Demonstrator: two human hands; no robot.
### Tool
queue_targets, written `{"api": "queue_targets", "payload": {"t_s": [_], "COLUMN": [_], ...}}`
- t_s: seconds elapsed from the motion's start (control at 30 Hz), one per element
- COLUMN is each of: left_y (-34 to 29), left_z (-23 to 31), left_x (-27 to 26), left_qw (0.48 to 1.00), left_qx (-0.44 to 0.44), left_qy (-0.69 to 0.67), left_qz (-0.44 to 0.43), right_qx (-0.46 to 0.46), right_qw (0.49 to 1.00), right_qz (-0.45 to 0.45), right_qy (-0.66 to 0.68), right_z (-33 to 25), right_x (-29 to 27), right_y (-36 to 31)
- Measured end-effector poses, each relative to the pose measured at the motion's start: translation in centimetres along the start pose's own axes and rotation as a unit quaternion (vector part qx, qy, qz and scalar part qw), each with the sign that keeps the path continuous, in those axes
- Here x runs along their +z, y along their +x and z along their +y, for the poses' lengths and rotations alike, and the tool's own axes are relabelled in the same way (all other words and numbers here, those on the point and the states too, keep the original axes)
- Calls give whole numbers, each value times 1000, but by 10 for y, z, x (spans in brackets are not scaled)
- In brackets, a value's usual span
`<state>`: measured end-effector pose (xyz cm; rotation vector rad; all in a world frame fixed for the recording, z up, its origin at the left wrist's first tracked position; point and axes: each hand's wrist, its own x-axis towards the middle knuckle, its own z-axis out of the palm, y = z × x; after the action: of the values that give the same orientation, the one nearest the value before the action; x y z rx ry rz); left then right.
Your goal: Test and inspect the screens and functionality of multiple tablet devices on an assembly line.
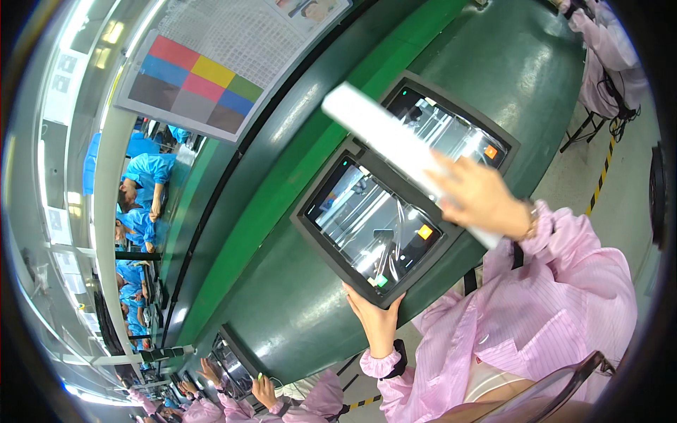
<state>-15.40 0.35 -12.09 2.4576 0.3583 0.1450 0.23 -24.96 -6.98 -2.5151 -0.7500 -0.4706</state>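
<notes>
On the green surface point(296, 310), near the middle of the view, lies a dark-framed screen panel point(370, 225) with a glossy face that mirrors the ceiling lights. The person's left hand point(377, 321) meets it at its six o'clock corner, fingers point(356, 296) curled up around the frame edge and gripping it. A small orange sticker point(424, 232) sits toward the panel's three o'clock side, and a small green one point(381, 280) near its six o'clock corner, just above the left hand.

At one o'clock from this panel, touching or just beside it, lies a second panel point(458, 127) of the same kind, with its own orange sticker point(491, 151). Across both panels slants a long white strip point(384, 134), blurred, running from about eleven o'clock down to four o'clock. The right hand point(483, 197) holds the strip's lower part, fingers point(451, 169) closed over it; whether the strip touches the panels cannot be told.

Both arms wear pink striped sleeves point(550, 310). At ten o'clock, above the green surface, hangs a board with coloured squares point(197, 81). Along the nine o'clock rim sit workers in blue coats point(144, 176), and at seven o'clock other people in pink point(282, 398) reach toward another panel point(233, 363), well apart from the person's own hands.
</notes>
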Motion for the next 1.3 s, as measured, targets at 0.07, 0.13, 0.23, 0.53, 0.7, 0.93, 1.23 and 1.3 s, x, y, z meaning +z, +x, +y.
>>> {"api": "queue_targets", "payload": {"t_s": [0.07, 0.13, 0.23, 0.53, 0.7, 0.93, 1.23, 1.3], "left_y": [1, -3, -6, -15, -14, 6, 30, 34], "left_z": [11, 13, 38, 25, 41, 90, 136, 143], "left_x": [-3, -4, -23, -17, -19, 7, 53, 57], "left_qw": [998, 989, 982, 968, 966, 965, 935, 933], "left_qx": [29, 87, 81, 122, 110, 189, 311, 312], "left_qy": [62, 109, 167, 218, 231, 168, 128, 137], "left_qz": [12, 49, -30, -19, -25, -62, -112, -113], "right_qx": [-29, -51, -15, -45, -56, -9, 16, 13], "right_qw": [999, 998, 1000, 999, 997, 999, 999, 1000], "right_qz": [-7, -4, 5, 0, -1, 34, 8, 23], "right_qy": [18, 25, -9, 30, 46, -7, -27, -15], "right_z": [-25, -33, -37, -34, -30, 42, 119, 120], "right_x": [28, 38, 41, 43, 40, 0, -13, -14], "right_y": [-4, -6, -6, -7, -7, 4, -8, -9]}}
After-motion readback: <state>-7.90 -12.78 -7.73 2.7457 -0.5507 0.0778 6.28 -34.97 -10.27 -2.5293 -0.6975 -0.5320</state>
